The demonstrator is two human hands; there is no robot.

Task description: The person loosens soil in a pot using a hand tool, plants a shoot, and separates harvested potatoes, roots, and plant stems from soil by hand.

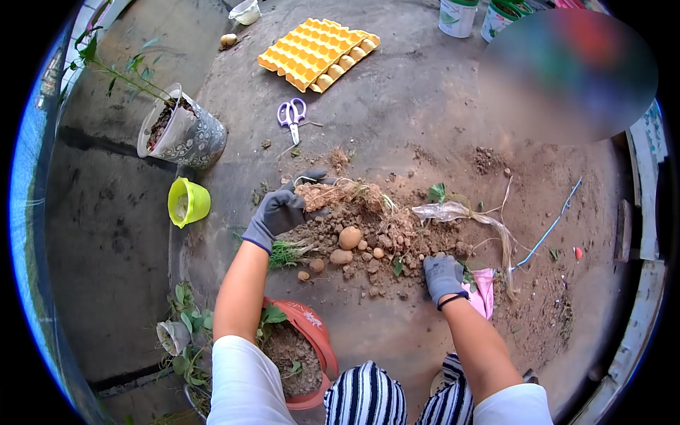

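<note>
My left hand (278, 214), in a grey glove, is closed around the left end of a clump of dry roots (340, 193) with soil clinging to it. Below the clump lies a heap of crumbly soil (322, 230). Potatoes of several sizes rest in it, the largest potato (349, 237) near the middle. Low at the heap's right edge, my gloved right hand (443, 276) has its fingers curled against the soil; what they hold, if anything, is hidden. A pink piece of cloth or plastic (482, 292) lies beside that wrist. Clear crumpled plastic (443, 212) is right of the roots.
Purple-handled scissors (291, 120) and yellow egg trays (319, 53) lie beyond the heap. At left are a potted plant (188, 134) and a lime-green pot (189, 202). A terracotta-coloured planter (322, 336) stands near my knees. A blue cord (556, 227) lies at right.
</note>
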